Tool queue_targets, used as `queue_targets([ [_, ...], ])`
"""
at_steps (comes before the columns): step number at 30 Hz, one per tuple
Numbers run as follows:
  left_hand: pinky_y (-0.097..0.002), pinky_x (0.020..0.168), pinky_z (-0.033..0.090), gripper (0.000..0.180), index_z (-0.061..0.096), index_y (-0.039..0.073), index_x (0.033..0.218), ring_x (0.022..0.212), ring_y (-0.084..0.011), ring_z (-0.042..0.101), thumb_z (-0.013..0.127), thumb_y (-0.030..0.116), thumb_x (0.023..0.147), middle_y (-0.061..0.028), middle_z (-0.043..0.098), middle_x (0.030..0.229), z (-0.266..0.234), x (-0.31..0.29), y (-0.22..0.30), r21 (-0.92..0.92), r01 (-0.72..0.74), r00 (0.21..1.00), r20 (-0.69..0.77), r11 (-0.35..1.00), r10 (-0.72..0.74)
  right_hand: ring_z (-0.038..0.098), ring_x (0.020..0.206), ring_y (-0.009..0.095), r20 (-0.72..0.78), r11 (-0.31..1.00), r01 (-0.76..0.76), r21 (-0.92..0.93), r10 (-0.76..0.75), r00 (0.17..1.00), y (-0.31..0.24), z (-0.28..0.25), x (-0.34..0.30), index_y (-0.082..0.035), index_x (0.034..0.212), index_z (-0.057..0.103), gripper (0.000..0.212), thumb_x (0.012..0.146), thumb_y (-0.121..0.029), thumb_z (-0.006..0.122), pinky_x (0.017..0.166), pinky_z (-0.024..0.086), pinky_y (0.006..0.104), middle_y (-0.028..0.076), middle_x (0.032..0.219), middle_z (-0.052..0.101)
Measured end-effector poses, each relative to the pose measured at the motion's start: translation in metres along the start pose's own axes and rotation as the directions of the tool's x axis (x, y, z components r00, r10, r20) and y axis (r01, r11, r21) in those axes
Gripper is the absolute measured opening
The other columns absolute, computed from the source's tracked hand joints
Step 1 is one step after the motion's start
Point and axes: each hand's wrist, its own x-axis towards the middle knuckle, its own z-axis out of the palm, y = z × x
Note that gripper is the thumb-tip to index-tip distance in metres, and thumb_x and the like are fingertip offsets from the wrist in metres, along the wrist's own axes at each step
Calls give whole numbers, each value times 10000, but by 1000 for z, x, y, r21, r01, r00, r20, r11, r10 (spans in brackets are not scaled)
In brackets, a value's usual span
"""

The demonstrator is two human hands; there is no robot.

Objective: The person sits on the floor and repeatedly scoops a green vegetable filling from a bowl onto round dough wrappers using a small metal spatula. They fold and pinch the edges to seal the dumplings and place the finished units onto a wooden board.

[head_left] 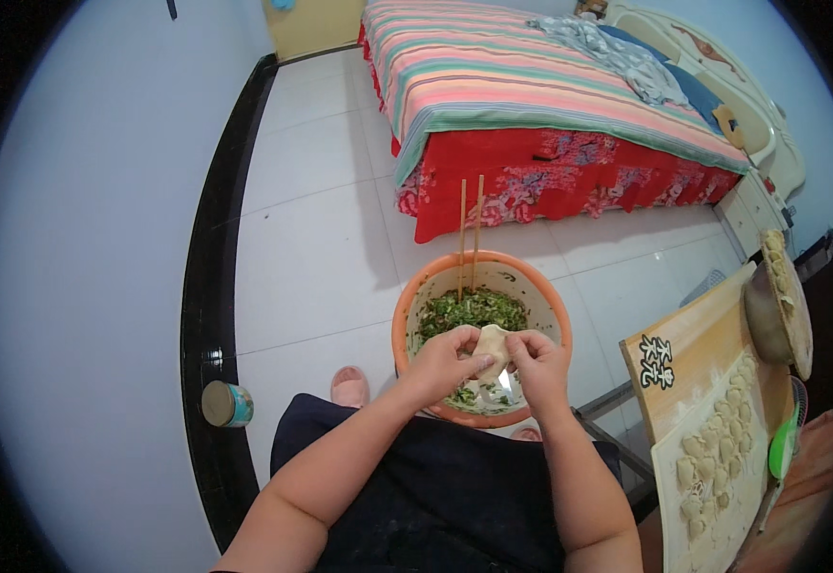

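Note:
Between my two hands, over a large orange-rimmed basin (pixel 401 325), is a pale dumpling (pixel 493 348) with its dough folded and pinched. My left hand (pixel 443 367) grips its left side with thumb and fingers. At its right edge, my right hand (pixel 540 371) pinches the dough. Chopped green filling (pixel 474 313) lies in the basin below, partly hidden by my hands. A pair of chopsticks (pixel 462 225) stands upright in the filling at the far side.
To my right, several dumplings (pixel 722 444) lie on a floured white mat over a wooden board (pixel 669 329). Behind them, a round tray of dumplings (pixel 787 286) rests on a metal pot. A bed (pixel 531 105) stands ahead; a can (pixel 227 405) sits by the left wall.

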Motion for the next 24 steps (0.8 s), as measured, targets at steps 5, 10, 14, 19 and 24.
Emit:
queue_targets([
  [5, -275, 772, 513, 307, 517, -7, 1168, 876, -131, 615, 596, 136, 908, -72, 633, 1000, -3, -1, 5, 101, 9, 999, -34, 995, -6, 580, 741, 84, 37, 974, -48, 222, 41, 998, 15, -6, 6, -9, 924, 636, 239, 934, -243, 586, 657, 489, 244, 12, 831, 631],
  [10, -296, 795, 509, 318, 493, 16, 1206, 900, -152, 608, 507, 220, 963, -51, 618, 1032, 1, -4, 6, 394, -26, 991, -111, 919, 75, 596, 801, 105, 92, 928, -151, 339, 127, 988, 13, -2, 2, -26, 982, 609, 259, 947, -278, 562, 697, 517, 267, 18, 901, 624],
  [14, -318, 886, 478, 385, 479, 40, 1252, 1004, -160, 569, 465, 315, 983, -54, 565, 1144, 7, -2, 9, -347, 192, 981, 73, 918, -178, 616, 789, 119, 105, 921, -166, 352, 137, 985, 8, -4, 4, -20, 999, 615, 270, 943, -280, 567, 693, 524, 277, 38, 913, 637],
  [19, -329, 963, 443, 437, 459, 47, 1289, 1075, -166, 552, 425, 366, 992, -54, 552, 1182, 9, 1, -7, -612, 255, 965, 214, 749, -153, 626, 774, 130, 184, 914, -243, 325, 191, 964, 12, -2, 10, -15, 1027, 621, 284, 946, -280, 561, 692, 525, 277, 50, 905, 648],
  [24, -358, 939, 478, 403, 449, -3, 1274, 1083, -213, 578, 377, 291, 1007, -121, 555, 1215, -7, 6, -6, -688, 118, 983, -22, 716, -183, 625, 807, 131, 204, 971, -201, 126, 173, 963, 4, -13, 19, 1, 1031, 605, 306, 962, -288, 530, 710, 508, 274, 64, 931, 651],
])
